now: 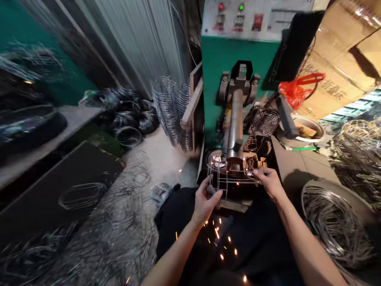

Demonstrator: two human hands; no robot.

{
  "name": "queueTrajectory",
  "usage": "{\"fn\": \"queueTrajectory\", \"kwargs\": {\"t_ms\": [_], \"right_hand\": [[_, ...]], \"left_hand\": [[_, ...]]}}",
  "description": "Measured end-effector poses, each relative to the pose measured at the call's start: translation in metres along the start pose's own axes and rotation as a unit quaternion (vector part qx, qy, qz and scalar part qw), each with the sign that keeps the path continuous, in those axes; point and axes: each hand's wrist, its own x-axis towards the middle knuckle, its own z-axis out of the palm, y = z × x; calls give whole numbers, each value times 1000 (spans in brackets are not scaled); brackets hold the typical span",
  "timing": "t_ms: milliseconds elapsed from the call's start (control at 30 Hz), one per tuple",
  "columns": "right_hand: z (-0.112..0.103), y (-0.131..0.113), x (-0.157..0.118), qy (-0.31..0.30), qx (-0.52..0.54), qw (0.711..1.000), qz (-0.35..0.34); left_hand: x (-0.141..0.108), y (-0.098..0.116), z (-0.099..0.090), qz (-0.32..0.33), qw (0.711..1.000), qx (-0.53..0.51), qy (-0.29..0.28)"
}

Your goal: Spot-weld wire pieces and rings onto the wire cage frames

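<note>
In the head view, a thin metal wire frame (pixel 222 181) is under the cylindrical electrode arm (pixel 236 123) of a green spot welder (pixel 214 87). My left hand (pixel 206 200) grips the frame's left side, thumb and fingers closed on its wires. On the other side, my right hand (pixel 269 182) pinches the right end of the long wires near the electrode tip. Bright sparks glow at the wires and fall over my dark clothing. The exact weld contact is partly hidden by the electrode and wires.
A basin of wire rings (pixel 333 222) stands at right, below a white bowl (pixel 306 127). Wire coils (pixel 169 107) hang left of the welder by a wooden bar (pixel 192 103). Loose wire pieces litter the floor (pixel 119 222). A dark board (pixel 59 186) lies at left.
</note>
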Motion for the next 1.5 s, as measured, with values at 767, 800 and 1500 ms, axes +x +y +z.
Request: {"fn": "queueTrajectory", "kwargs": {"t_ms": [767,800,1500], "right_hand": [[-38,28,-106,-321,-77,944,27],[-39,23,-106,-324,-62,944,31],[-5,-43,-17,-193,-65,975,-88]], "left_hand": [[-151,-56,-79,-300,949,-80,-58],[-151,-56,-74,-295,951,-76,-49],[-24,13,-26,-30,996,-78,12]]}}
